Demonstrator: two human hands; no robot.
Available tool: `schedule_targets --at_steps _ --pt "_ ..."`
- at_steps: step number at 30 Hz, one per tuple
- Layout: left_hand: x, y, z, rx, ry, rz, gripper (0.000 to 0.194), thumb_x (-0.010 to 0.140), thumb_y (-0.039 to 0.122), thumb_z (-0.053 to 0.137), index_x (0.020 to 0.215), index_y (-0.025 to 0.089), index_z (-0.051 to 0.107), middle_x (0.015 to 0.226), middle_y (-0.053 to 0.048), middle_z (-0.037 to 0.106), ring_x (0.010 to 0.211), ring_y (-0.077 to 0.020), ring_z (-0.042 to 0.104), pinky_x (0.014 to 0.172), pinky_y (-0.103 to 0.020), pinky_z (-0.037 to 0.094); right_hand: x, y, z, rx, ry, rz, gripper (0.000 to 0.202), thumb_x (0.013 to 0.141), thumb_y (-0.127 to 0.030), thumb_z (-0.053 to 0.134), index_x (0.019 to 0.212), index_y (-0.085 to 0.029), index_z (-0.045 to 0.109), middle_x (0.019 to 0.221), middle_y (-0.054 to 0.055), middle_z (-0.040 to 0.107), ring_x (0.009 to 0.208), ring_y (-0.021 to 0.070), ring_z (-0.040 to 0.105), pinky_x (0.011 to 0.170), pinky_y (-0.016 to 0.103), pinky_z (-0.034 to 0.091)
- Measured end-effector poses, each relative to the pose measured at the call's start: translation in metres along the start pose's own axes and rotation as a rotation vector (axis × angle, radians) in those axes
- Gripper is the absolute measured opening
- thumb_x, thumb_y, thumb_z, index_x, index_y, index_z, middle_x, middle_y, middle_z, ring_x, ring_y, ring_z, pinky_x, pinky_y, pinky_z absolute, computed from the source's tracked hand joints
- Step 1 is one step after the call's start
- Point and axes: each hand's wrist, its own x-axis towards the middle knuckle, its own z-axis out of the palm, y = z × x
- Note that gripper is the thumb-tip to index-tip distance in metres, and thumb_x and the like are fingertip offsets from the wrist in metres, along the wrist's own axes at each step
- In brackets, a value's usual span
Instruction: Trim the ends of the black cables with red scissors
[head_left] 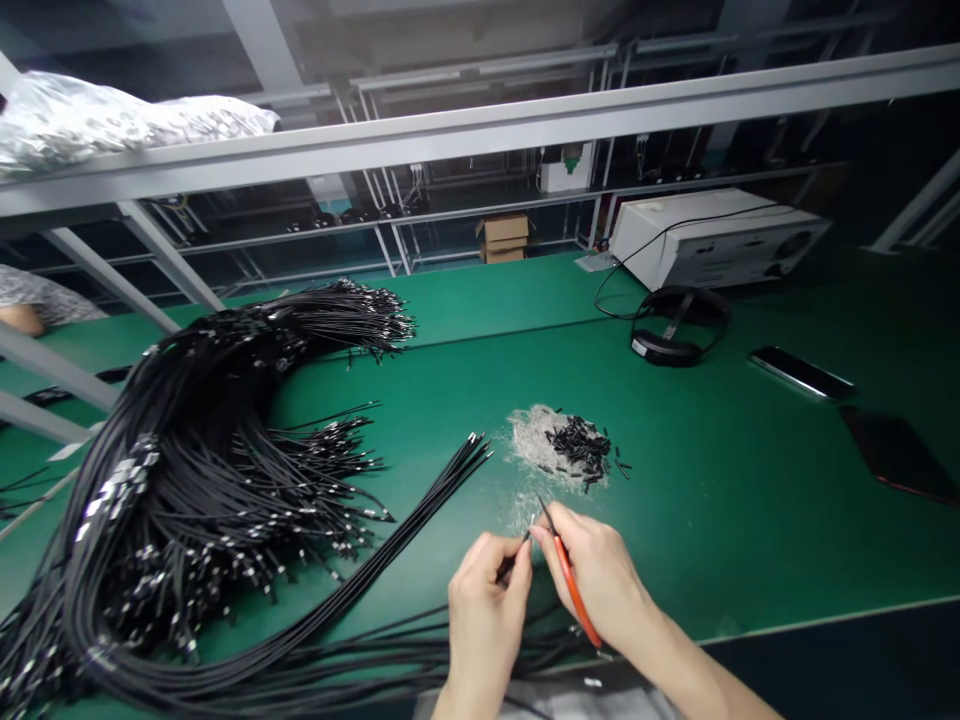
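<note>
My left hand [491, 590] is closed in a pinch on the end of a black cable [527, 535], whose pale tip points upward. My right hand [600, 575] is shut around an orange-handled tool [574, 590] with a thin dark point; its exact kind is unclear. The fingertips of both hands nearly meet at the cable's tip. Just beyond them lies a pile of short black tube pieces [581, 447] beside a heap of whitish, hair-like strands [534, 437]. To the left, a bundle of black cables [420, 515] curves across the green table [690, 540].
A big heap of black cables [202, 440] with pale ends covers the left side. At the back right are a white box-shaped device [712, 240], a black headband-like object [675, 330] and a phone [802, 372]. A metal rail [480, 125] crosses above. A person's arm [22, 318] shows far left.
</note>
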Motion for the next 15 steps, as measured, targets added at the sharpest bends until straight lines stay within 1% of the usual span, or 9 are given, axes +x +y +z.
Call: schedule_targets --at_steps 2,5,8,12,15 --pt "0.002 -0.002 0.000 -0.042 0.002 -0.056 0.027 0.087 0.037 0.055 0.070 0.019 0.064 0.066 -0.001 0.059 0.060 -0.0140 0.053 0.058 -0.023 0.040 0.001 0.004 -0.005 -0.100 0.014 -0.073 0.024 0.097 -0.029 0.035 0.081 -0.021 0.051 0.074 0.002 0.062 0.066 0.0165 0.058 0.061 0.026 0.038" --pt "0.007 -0.005 0.001 -0.151 0.004 -0.188 0.027 0.083 0.040 0.059 0.069 0.017 0.065 0.064 -0.002 0.062 0.060 -0.0145 0.054 0.058 -0.023 0.042 -0.002 0.010 -0.010 -0.276 0.026 -0.126 0.021 0.096 -0.035 0.041 0.084 -0.021 0.053 0.080 0.003 0.060 0.069 0.0174 0.057 0.064 0.028 0.037" --pt "0.011 -0.005 0.002 -0.258 -0.014 -0.296 0.029 0.079 0.042 0.062 0.070 0.015 0.067 0.062 -0.003 0.065 0.057 -0.0144 0.055 0.055 -0.022 0.042 -0.006 0.014 -0.009 -0.443 -0.010 -0.177 0.018 0.092 -0.036 0.051 0.081 -0.021 0.052 0.080 0.003 0.057 0.071 0.0201 0.055 0.067 0.032 0.036" --pt "0.016 0.002 -0.001 -0.343 -0.044 -0.353 0.029 0.076 0.041 0.065 0.068 0.013 0.068 0.061 -0.004 0.068 0.057 -0.0154 0.059 0.054 -0.022 0.043 -0.006 0.014 -0.001 -0.499 -0.067 -0.193 0.014 0.088 -0.032 0.059 0.081 -0.022 0.052 0.076 0.001 0.056 0.070 0.0205 0.056 0.069 0.034 0.033" --pt "0.018 0.006 -0.003 -0.348 -0.067 -0.376 0.028 0.074 0.040 0.065 0.066 0.013 0.068 0.062 -0.005 0.070 0.058 -0.0162 0.061 0.055 -0.022 0.043 -0.002 0.013 0.004 -0.515 -0.068 -0.208 0.012 0.088 -0.028 0.059 0.081 -0.021 0.052 0.075 0.000 0.057 0.067 0.0193 0.056 0.070 0.034 0.032"
